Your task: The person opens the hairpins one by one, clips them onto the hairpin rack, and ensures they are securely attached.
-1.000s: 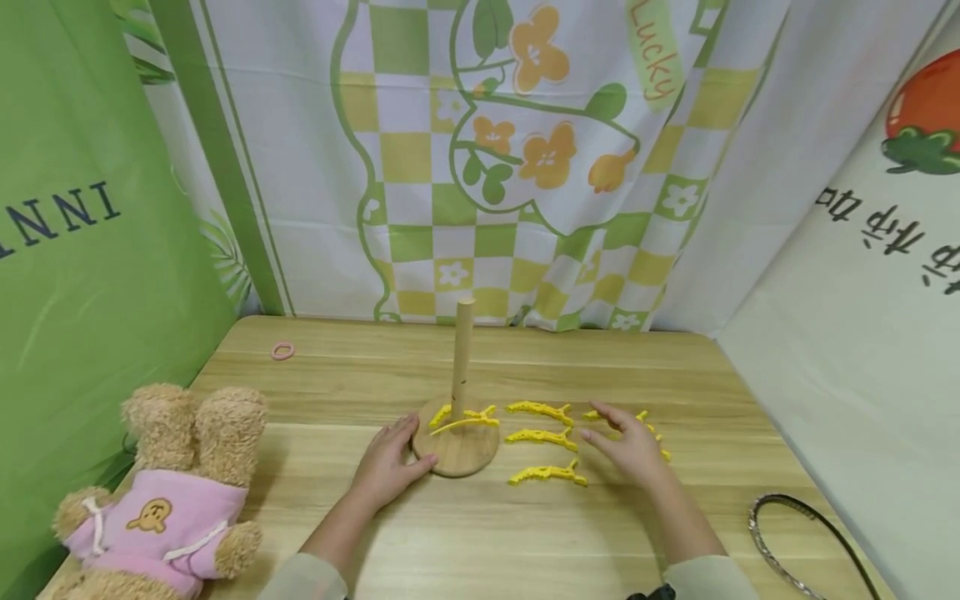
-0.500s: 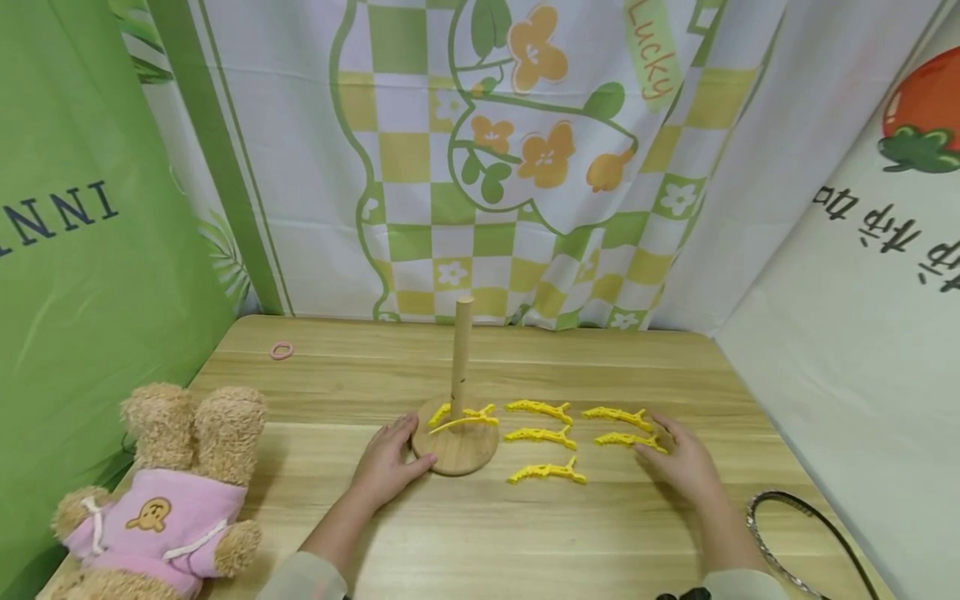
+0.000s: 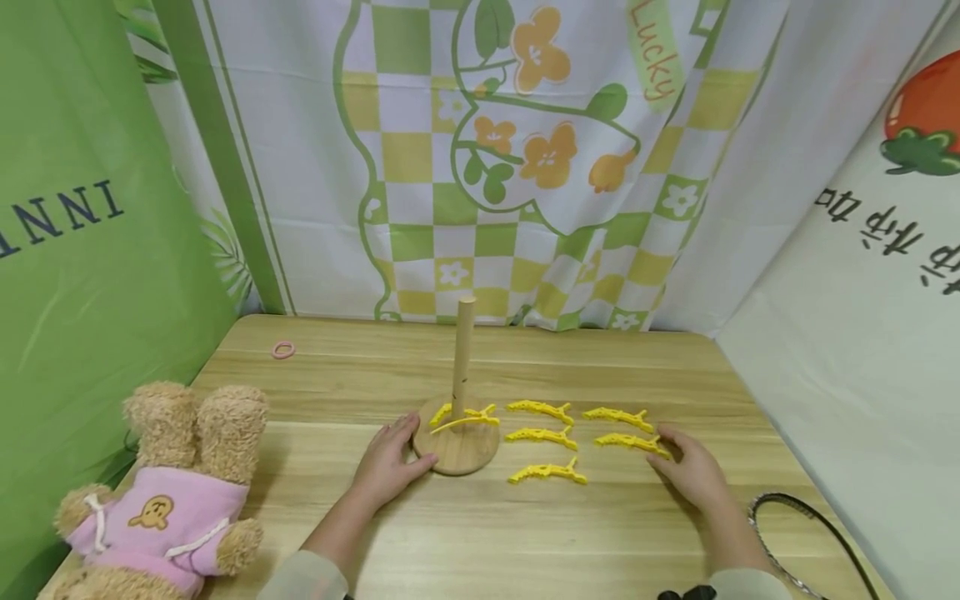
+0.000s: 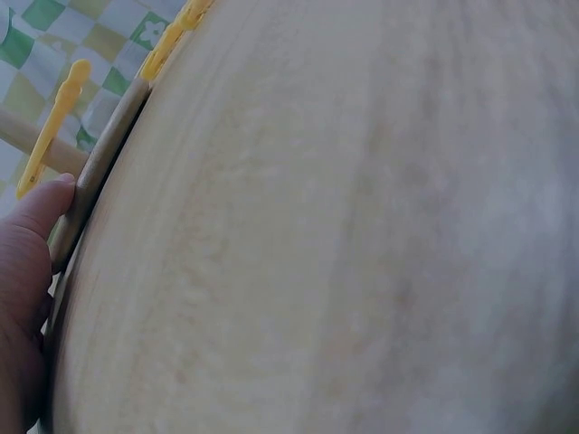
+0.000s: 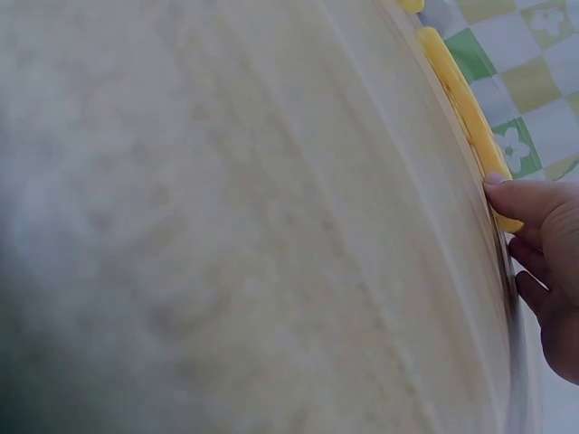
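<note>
A round wooden stand (image 3: 453, 457) with an upright post (image 3: 462, 358) stands mid-table. My left hand (image 3: 390, 461) holds the left rim of its base, thumb at the front edge. A yellow hair clip (image 3: 480, 419) lies on the base with an arm on either side of the post. To the right, three yellow clips (image 3: 546, 474) lie in a column. Beyond them are two more, an upper clip (image 3: 618, 417) and a lower clip (image 3: 626, 442). My right hand (image 3: 696, 471) pinches the right end of the lower one; in the right wrist view its thumb presses that clip (image 5: 466, 108).
A teddy bear in a pink top (image 3: 157, 508) lies at the left. A small pink ring (image 3: 282, 350) sits near the back left edge, and a dark headband (image 3: 813, 508) at the front right. Curtains stand behind and beside the wooden table (image 3: 360, 358).
My right hand has moved right from above the right-hand clips to the end of the lower one, which has shifted slightly. My left hand has stayed on the stand's base.
</note>
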Motion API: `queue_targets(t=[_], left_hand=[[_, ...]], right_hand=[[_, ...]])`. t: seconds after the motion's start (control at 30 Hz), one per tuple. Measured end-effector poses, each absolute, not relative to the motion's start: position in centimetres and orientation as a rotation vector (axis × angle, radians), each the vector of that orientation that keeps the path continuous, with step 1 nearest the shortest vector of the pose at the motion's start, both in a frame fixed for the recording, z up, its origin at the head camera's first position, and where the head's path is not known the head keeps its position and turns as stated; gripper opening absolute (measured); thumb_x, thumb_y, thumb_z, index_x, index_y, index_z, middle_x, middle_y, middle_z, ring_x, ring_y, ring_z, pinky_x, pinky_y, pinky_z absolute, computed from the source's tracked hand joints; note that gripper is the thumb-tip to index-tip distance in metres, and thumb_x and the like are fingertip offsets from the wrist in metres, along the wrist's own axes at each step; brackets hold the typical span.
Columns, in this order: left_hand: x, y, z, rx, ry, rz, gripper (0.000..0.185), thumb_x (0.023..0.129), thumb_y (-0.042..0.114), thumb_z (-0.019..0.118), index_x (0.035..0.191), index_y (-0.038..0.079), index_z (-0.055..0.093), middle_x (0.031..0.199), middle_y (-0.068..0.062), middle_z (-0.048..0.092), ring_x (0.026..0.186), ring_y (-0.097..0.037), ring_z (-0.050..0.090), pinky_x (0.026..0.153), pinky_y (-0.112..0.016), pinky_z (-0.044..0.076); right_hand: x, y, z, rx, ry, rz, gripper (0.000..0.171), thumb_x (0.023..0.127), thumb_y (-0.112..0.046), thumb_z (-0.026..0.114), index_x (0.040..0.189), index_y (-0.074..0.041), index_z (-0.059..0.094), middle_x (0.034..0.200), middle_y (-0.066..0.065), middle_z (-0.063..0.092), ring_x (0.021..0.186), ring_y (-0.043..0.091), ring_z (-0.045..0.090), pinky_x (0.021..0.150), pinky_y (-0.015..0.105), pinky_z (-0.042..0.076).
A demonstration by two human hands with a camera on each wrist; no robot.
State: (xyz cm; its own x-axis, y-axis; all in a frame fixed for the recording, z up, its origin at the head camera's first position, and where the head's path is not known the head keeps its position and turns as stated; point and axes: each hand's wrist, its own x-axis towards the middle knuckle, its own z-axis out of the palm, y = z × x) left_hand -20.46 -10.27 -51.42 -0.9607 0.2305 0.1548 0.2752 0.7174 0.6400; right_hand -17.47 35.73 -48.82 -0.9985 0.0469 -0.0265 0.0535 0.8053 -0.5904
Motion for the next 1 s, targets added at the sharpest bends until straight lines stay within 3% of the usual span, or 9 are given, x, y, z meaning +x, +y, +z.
queue_targets(t=[0.33, 0.73, 1.0], left_hand=[[-20.4, -10.2, -51.2, -0.401, -2.878, -1.099, 0.074, 0.076, 0.05, 0.057, 0.133, 0.009, 0.034, 0.139, -0.005, 0.033, 0.13, -0.022, 0.027, 0.111, -0.041, 0.013], [-20.5, -10.4, -51.4, -0.409, -2.882, -1.084, 0.075, 0.076, 0.051, 0.056, 0.133, 0.01, 0.033, 0.139, -0.005, 0.033, 0.13, -0.02, 0.027, 0.111, -0.04, 0.013], [-20.6, -10.3, -51.6, -0.399, -2.874, -1.085, 0.075, 0.075, 0.052, 0.057, 0.133, 0.01, 0.034, 0.139, -0.005, 0.034, 0.13, -0.02, 0.028, 0.111, -0.039, 0.013]], right_hand=[[-16.8, 35.4, -48.2, 0.136, 2.944, -0.968, 0.058, 0.077, -0.046, 0.057, 0.119, -0.009, 0.045, 0.125, 0.018, 0.046, 0.115, 0.038, 0.039, 0.093, 0.056, 0.031], [-17.0, 33.3, -46.3, 0.114, 2.868, -1.205, 0.067, 0.078, -0.052, 0.053, 0.13, -0.013, 0.037, 0.135, 0.015, 0.037, 0.122, 0.036, 0.036, 0.096, 0.05, 0.035], [-18.7, 29.7, -44.7, 0.038, 2.891, -1.293, 0.066, 0.077, -0.052, 0.054, 0.13, -0.015, 0.039, 0.133, 0.009, 0.042, 0.119, 0.03, 0.042, 0.096, 0.045, 0.039]])
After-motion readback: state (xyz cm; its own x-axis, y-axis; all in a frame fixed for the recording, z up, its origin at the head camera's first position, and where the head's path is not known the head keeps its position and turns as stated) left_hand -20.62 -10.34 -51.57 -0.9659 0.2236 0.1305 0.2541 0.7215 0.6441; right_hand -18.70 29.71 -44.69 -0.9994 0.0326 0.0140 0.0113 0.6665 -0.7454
